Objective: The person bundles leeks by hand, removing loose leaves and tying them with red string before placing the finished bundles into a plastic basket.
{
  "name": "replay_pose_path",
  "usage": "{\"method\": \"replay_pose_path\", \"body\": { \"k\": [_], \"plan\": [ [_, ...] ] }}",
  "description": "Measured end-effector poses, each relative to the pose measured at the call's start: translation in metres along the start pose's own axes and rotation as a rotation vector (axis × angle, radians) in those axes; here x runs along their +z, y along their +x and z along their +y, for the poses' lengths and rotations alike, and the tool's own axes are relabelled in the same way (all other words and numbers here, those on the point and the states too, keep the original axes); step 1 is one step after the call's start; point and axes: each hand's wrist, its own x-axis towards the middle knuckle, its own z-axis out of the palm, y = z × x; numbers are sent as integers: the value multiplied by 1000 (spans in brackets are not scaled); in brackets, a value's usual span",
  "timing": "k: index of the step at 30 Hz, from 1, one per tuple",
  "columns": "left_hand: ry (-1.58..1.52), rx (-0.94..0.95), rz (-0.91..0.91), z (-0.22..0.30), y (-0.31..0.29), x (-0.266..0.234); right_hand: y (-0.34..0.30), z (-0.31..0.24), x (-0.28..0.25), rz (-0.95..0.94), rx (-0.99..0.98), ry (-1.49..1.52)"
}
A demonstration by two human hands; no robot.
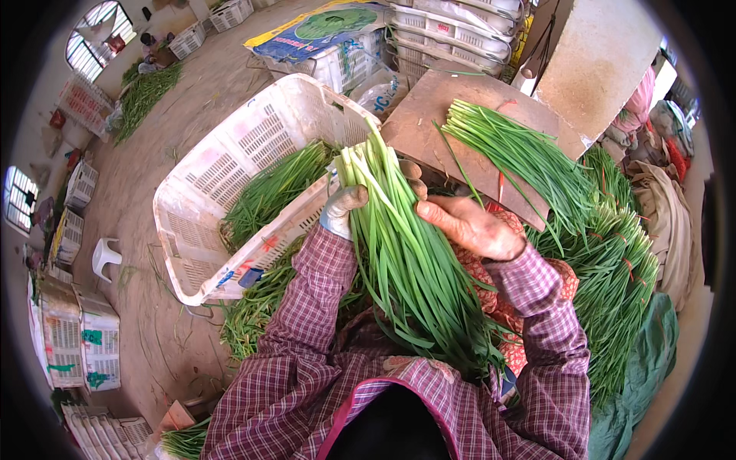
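Observation:
A thick bunch of garlic chives [406, 245] stands over my lap, pale stem ends up and green leaves hanging down. My left hand [345, 208], in a dirty whitish glove, is wrapped around the bunch below the stem ends; its thumb shows on the left and its fingertips on the right. My bare right hand [475, 225] presses against the bunch's right side, thumb and finger closed on the leaves; its other fingers are partly hidden. To the right, a loose pile of chives [506, 146] lies on a brown board [422, 146].
On my left a white plastic crate [218, 180] contains more chives [280, 188]. Several tied chive bundles [613, 261] are heaped on the right beside green sheeting [640, 376]. Stacked crates [452, 34] stand behind the board. A white stool [106, 258] is on the floor [146, 307].

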Motion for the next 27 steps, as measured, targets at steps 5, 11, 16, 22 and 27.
{"method": "replay_pose_path", "body": {
  "k": [5,11,16,22,27],
  "plan": [
    [-25,-19,7,0,5,6,7,-63,-39,436,-348,-216],
    [-42,-2,317,5,-12,2,19,-86,6,608,-498,-657],
    [18,42,404,4,-8,16,19,-61,9,536,-381,-532],
    [-1,18,337,4,-21,-21,21,-51,-1,558,-433,-469],
    [-127,47,358,6,-22,-9,15,-58,2,675,-459,-744]
  ]
}}
